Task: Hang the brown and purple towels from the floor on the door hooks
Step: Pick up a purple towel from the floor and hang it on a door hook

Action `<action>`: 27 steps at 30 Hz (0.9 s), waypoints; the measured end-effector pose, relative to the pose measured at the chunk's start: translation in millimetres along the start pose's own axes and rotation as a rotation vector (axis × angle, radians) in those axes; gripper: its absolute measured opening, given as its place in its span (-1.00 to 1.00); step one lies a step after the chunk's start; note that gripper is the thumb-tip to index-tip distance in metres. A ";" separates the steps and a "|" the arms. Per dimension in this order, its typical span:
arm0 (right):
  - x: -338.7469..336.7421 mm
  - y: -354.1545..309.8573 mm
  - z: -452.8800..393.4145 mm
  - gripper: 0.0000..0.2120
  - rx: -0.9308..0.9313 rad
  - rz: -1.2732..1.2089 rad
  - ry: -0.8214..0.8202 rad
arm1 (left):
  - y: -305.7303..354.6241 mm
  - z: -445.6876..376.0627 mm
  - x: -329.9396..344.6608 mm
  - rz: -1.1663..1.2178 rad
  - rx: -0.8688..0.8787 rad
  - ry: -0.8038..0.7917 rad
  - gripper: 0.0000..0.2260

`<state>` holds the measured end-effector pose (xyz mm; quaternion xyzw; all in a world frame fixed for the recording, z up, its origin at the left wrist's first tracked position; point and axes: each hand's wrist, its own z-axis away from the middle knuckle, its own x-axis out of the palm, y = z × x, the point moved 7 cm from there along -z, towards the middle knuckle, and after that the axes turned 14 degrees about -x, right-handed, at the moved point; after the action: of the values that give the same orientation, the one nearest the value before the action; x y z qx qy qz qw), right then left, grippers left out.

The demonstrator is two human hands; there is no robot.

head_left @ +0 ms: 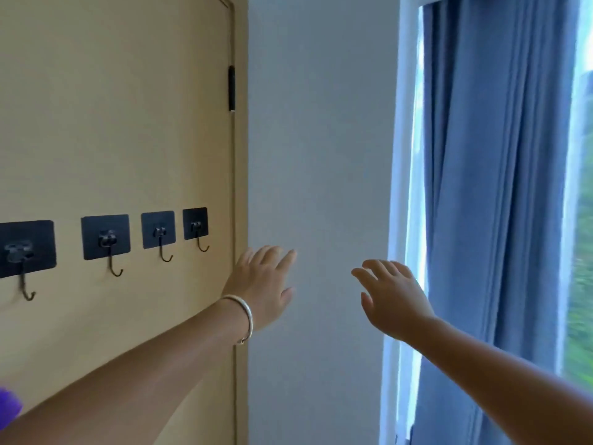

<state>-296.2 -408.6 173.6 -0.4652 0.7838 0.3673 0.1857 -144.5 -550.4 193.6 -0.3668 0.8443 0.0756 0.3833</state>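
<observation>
Both bare arms were stretched out toward the far wall, and neither hand held anything. The left hand, with a thin silver bangle round its wrist, had its fingers straight and loosely spread, reaching past the right edge of the tan wooden door in front of the pale grey wall. The right hand was likewise flat and spread, lifted near the white window frame and the long blue pleated curtain. Across the door ran a row of four black square adhesive hooks, all bare, well to the left of the left hand. Of the towels, only a small scrap of purple cloth showed at the lower left edge, below the left forearm; whether it hung or lay somewhere I could not tell. The brown towel was nowhere that I could see.
</observation>
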 end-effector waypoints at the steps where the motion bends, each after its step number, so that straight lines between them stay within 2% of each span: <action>1: -7.2 10.4 14.7 -0.60 0.033 0.033 -0.025 | 16.6 -2.2 0.8 0.036 0.025 -0.001 -0.39; 10: -90.8 94.4 157.4 -0.53 0.310 0.239 -0.215 | 179.3 4.9 -22.0 0.297 0.270 0.025 -0.39; 15: -136.7 132.1 242.3 -0.50 0.466 0.322 -0.314 | 274.4 23.8 -41.6 0.368 0.396 -0.017 -0.38; 27: -268.6 174.0 473.7 -0.50 0.780 0.434 -0.479 | 507.1 108.7 -133.1 0.532 0.674 -0.054 -0.37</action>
<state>-336.9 156.9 100.4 -0.0900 0.8766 0.1739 0.4396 -365.5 -66.5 133.8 0.0116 0.8766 -0.0987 0.4708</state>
